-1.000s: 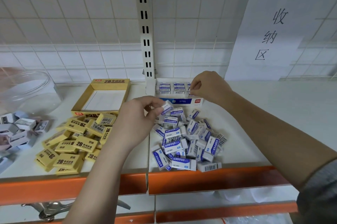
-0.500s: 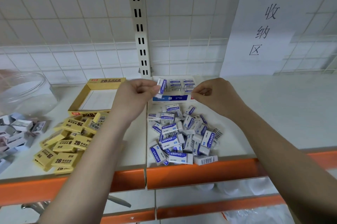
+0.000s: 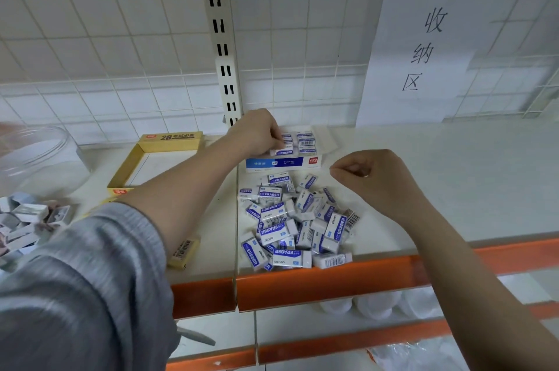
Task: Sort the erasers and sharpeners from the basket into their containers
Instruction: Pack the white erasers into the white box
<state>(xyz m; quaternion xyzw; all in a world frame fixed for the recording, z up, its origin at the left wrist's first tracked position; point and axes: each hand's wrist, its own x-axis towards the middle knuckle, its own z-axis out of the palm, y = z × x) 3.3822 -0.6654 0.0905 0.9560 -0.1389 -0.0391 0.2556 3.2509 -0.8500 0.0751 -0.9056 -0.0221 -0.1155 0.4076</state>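
Fingers of the left hand [image 3: 257, 131] are pinching a light, stiff sleeved eraser [image 3: 282, 151] by its long sides, lowering it into the white box [image 3: 282, 162]; right hand [image 3: 370, 177] is hovering curled, empty.

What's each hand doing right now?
Left hand: pinching a white eraser over the blue-and-white box.
Right hand: curled shut, holding nothing.

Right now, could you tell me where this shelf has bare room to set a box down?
Bare shelf lies right of the right hand, below the paper sign. It is crowded around the blue-and-white eraser pile, the blue box under the left hand, and the yellow box.
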